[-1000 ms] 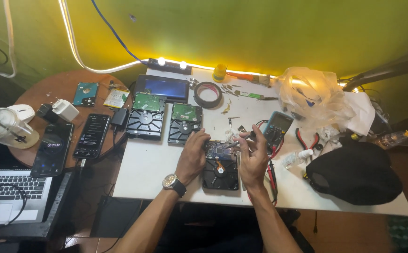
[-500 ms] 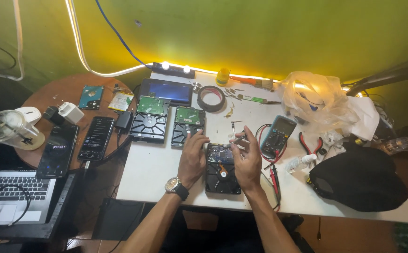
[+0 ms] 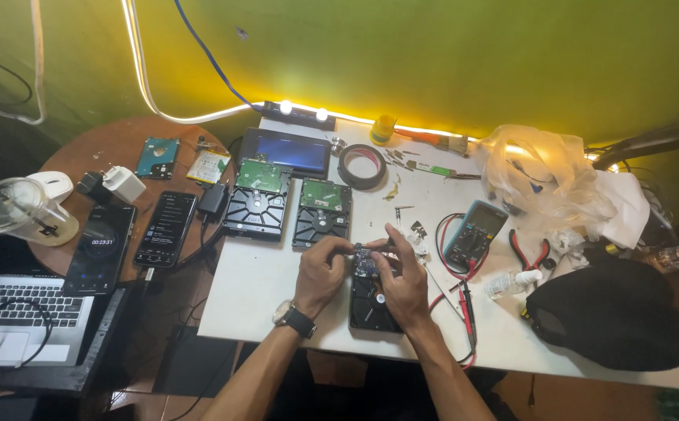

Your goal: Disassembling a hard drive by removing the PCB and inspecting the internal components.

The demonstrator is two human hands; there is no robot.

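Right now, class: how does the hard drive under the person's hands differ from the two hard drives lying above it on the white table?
The hard drive under the hands lies near the table's front edge, partly covered by the left hand and right hand. The two hard drives lie side by side, untouched, their green circuit boards in plain view. All three are dark and rectangular.

Bare white table (image 3: 257, 292) lies open left of the hands — multimeter (image 3: 474, 234) and red leads (image 3: 464, 300) crowd the right.
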